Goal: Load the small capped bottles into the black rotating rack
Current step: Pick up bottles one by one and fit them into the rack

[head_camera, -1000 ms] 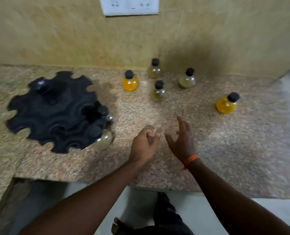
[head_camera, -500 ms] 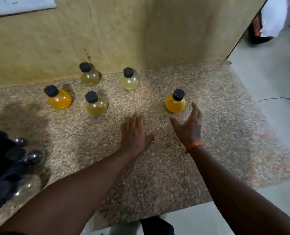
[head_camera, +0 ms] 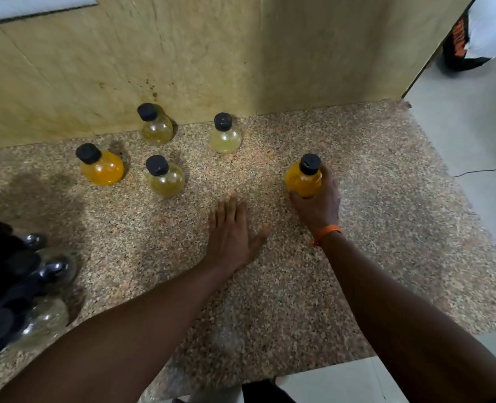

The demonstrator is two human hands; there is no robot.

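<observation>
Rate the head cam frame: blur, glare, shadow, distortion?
Head view: centre fairly sharp, right hand around the orange bottle reads clearly; black rack at the left edge is smeared and underexposed; highlights glint on its caps; soft dark shadow on the counter left of centre; wide-angle bowing tilts the wall edges.

Bare counter (head_camera: 270, 286) lies open between rack (head_camera: 2, 286) and bottles (head_camera: 165, 178).

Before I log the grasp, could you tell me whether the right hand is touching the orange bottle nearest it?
Touching. The head view shows the right hand wrapped around the orange bottle, thumb against its near side and fingers behind, with no gap.
</observation>
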